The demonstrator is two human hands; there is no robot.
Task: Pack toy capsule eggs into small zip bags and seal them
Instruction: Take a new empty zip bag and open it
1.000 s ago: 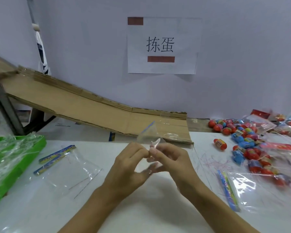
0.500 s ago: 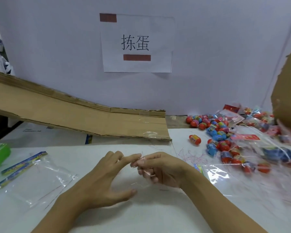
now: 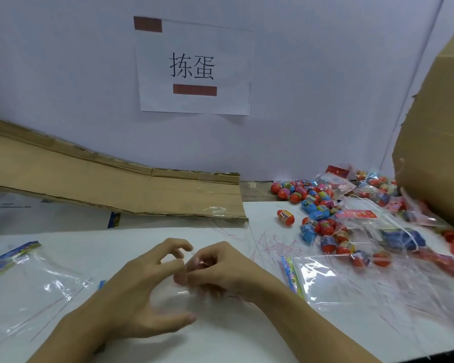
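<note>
Clear crumpled zip bag (image 3: 192,289), pinched between both hands (image 3: 184,279)

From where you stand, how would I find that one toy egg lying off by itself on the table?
Start at the big cardboard box on the right and look down to the heap of toy eggs and bags beside it. Just left of the heap, on the bare white table near the cardboard ramp, lies the lone egg. It is red with a yellow label band, lies on its side, and touches no other egg.

Bright, even light — glare on the clear bags (image 3: 333,281) right of the hands, fingertips motion-blurred, edges bowed by wide-angle distortion.
</note>
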